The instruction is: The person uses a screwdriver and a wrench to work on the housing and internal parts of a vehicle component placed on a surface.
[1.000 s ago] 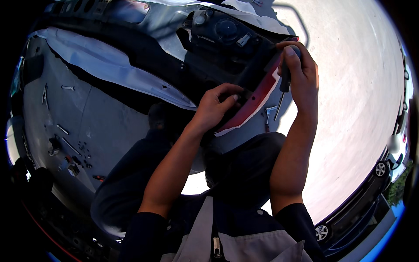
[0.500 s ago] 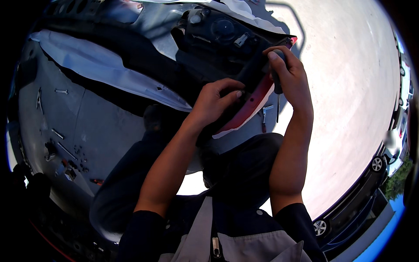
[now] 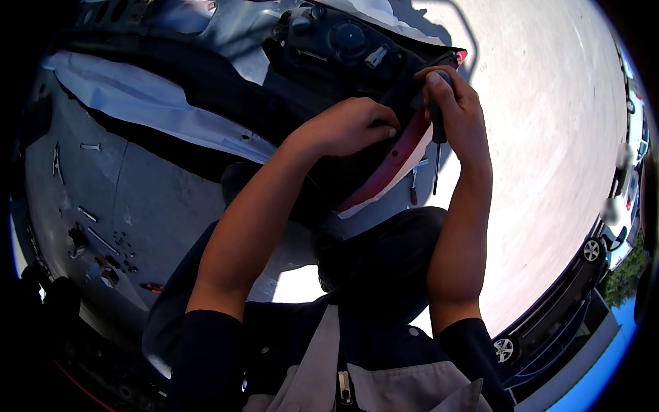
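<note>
My right hand (image 3: 451, 117) grips a dark-handled screwdriver (image 3: 439, 127) beside the upper right end of a large black moulded vehicle part (image 3: 343, 62); its thin shaft points down. Just to its left, my left hand (image 3: 350, 127) is bent palm-down over the dark inner side of that part, fingers curled; whatever they hold is hidden. A red painted edge (image 3: 384, 169) with white wrapping curves below both hands. Long white wrapping (image 3: 158, 103) lies along the part's left side.
Wrenches (image 3: 90, 147), pliers, a socket extension (image 3: 103, 237) and several small parts (image 3: 123, 244) lie on the concrete floor (image 3: 144, 185) at left; another tool (image 3: 414, 182) lies under the red edge. My knees are bent below. Parked cars (image 3: 583, 281) stand along the right rim.
My left hand has moved up and forward along the part and turned more palm-down. My right hand keeps hold of the screwdriver; the whole view has shifted slightly.
</note>
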